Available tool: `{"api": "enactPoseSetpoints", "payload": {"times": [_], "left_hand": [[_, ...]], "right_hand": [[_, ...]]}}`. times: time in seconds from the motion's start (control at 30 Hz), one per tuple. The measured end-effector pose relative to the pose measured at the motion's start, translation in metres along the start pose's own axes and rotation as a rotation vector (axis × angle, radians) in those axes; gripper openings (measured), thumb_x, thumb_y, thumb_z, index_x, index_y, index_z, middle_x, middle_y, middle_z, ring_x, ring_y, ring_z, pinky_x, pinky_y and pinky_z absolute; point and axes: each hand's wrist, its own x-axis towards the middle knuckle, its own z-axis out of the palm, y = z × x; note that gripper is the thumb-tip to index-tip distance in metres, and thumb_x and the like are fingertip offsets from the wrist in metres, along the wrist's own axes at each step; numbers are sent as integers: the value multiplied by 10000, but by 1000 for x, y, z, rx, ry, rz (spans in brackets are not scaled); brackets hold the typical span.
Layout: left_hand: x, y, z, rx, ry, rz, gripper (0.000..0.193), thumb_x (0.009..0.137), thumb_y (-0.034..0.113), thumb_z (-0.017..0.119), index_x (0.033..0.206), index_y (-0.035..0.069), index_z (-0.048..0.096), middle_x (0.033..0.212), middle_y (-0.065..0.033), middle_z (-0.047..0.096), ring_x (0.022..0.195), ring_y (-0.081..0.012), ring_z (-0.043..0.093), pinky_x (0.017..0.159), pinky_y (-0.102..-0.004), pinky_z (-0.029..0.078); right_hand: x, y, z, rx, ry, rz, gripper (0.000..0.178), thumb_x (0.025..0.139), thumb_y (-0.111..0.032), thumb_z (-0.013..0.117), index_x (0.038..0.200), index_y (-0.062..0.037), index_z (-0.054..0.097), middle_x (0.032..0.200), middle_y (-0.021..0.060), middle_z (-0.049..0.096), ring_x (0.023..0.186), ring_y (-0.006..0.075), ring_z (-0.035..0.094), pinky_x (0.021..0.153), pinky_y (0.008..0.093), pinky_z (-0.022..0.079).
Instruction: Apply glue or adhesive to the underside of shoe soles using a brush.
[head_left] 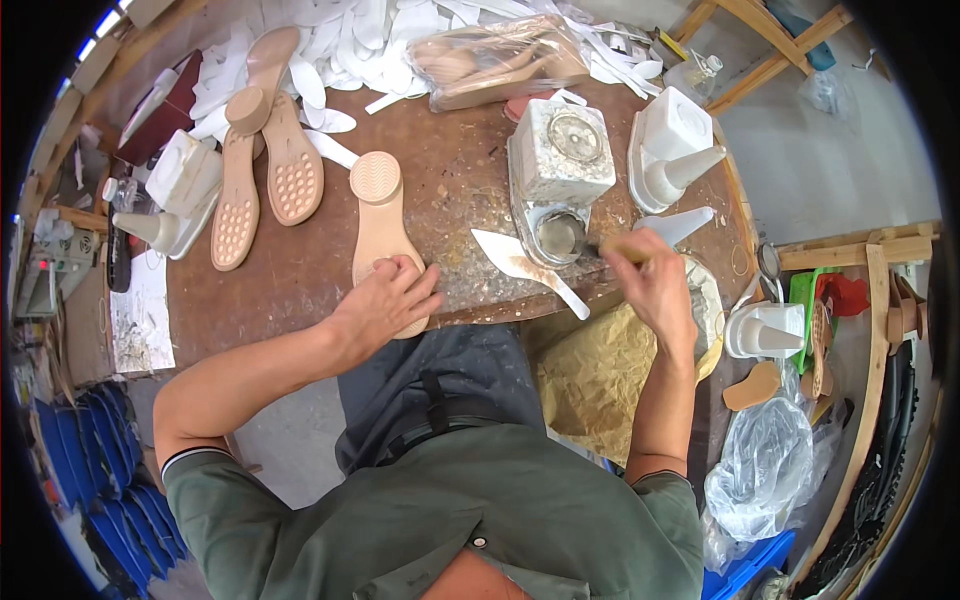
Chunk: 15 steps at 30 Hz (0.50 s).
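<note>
A tan heeled shoe sole (380, 228) lies near the table's front edge, its patterned heel pointing away from me. My left hand (390, 300) grips its near part, fingers bent over it. In my right hand (655, 285) is a brush (610, 247) with a wooden handle, its dark tip beside the metal cup (561, 236) of a glue-stained dispenser (562, 150). What is in the cup cannot be made out. A white insole-shaped piece (520, 262) with brown stains lies between the sole and the cup.
More tan soles (293, 165) overlap at the left. Behind are white cut pieces (350, 50) and a plastic bag of soles (500, 60). White bottles with cone spouts (675, 150) stand at both sides. Brown paper (600, 370) hangs below the table edge; a clear plastic bag (762, 465) sits at right.
</note>
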Motion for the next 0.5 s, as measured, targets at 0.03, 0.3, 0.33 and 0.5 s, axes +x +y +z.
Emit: {"api": "enactPoseSetpoints", "payload": {"times": [0.03,0.3,0.33,0.5], "left_hand": [[-1,0,2,37,41,3,610,802,243,545,1370,158,339,1430,-77,307,1087,-273,424,830,-335,381],[-56,-21,-1,-1012,959,-654,976,519,212,845,1309,9,310,1255,-185,413,1177,-339,449,974,-366,402],[-57,-9,3,-1001,950,-685,976,519,212,845,1309,9,310,1255,-185,413,1177,-339,449,974,-366,402],[-32,34,21,-1442,1499,-861,1060,582,278,819,1350,-35,158,1297,-185,334,1197,-263,411,1001,-375,368]], "right_hand": [[4,-1,2,167,85,281,120,802,-80,658,890,2,648,728,43,605,605,156,582,555,272,451],[6,31,26,676,277,622,156,851,-167,631,916,-25,631,676,-5,578,482,77,527,448,219,400],[8,31,27,641,266,612,164,852,-176,632,925,-29,627,679,-6,578,484,72,525,445,212,395],[-3,35,12,623,296,512,292,867,-226,625,1071,-19,595,765,13,612,558,73,552,490,198,410]]}}
